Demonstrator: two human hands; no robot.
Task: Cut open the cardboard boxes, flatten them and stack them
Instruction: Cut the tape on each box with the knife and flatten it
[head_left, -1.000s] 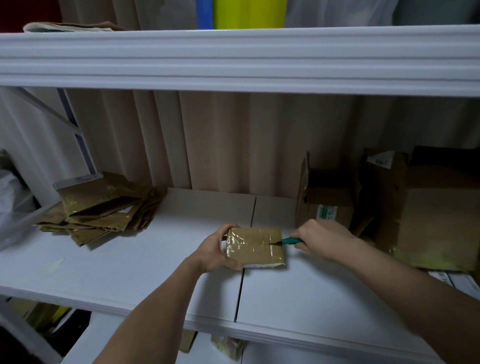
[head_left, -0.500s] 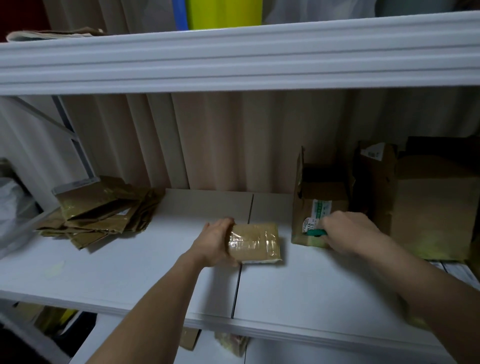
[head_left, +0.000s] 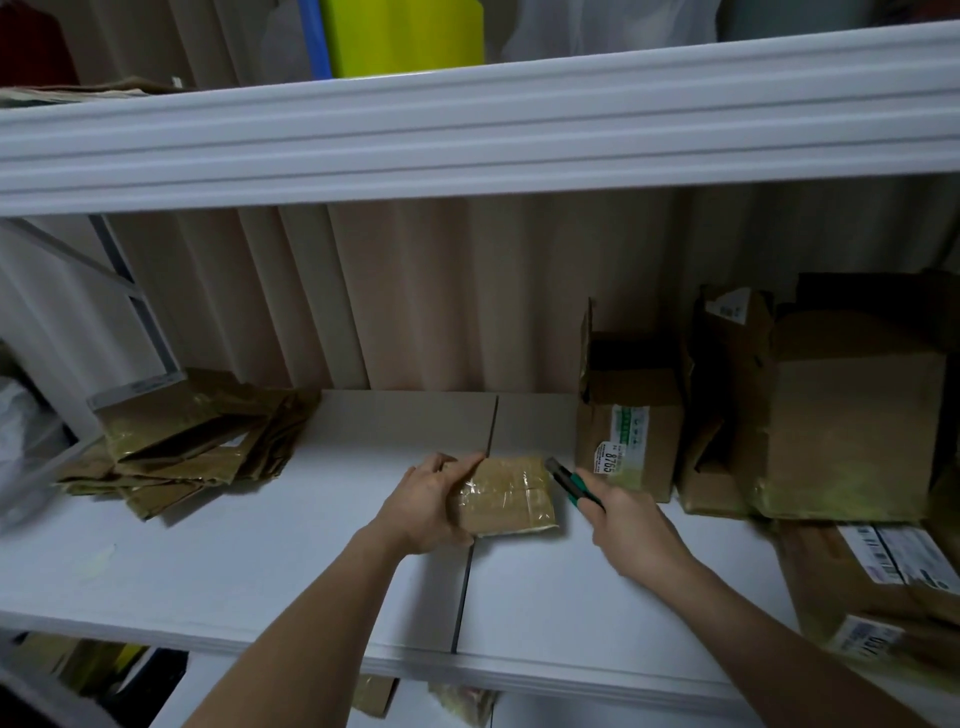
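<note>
Now the small taped box is gripped at its nine o'clock edge by the left hand; the green cutter, clenched in the right hand, points at its two o'clock corner.

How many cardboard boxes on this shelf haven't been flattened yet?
3 clear: small taped brown box held by the left hand; upright labelled box behind the cutter; big open box far right. Others between or behind may be hidden.

White shelf, beige curtain behind, yellow-green item on upper shelf
</note>
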